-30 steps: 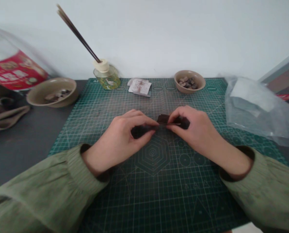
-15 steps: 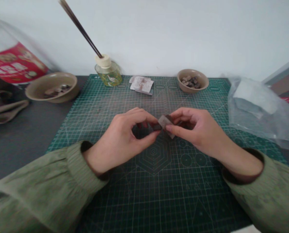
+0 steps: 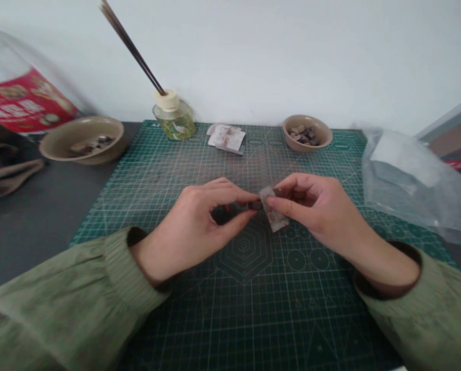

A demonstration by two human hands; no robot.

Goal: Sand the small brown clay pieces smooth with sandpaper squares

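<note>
Well, strip (image 3: pixel 277 220) in right hand (image 3: pixel 322 210).

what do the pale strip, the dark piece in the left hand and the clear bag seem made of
Pale strip, in the right hand: perhaps sandpaper or paper; matte, mottled grey-brown face.
Dark piece, in the left hand: maybe wood or stone; dull, too small to tell.
Clear bag: likely thin plastic; creased, see-through, faintly shiny.

On my feed, a dark table (image 3: pixel 29 237) carries a green mat (image 3: pixel 230 324). On the mat I see a bottle (image 3: pixel 174 122), papers (image 3: pixel 226 137), a small bowl (image 3: pixel 308 148) and, rightmost, a clear bag (image 3: pixel 420 180); left of the mat, a wider bowl (image 3: pixel 95 157) sits on the table.
</note>
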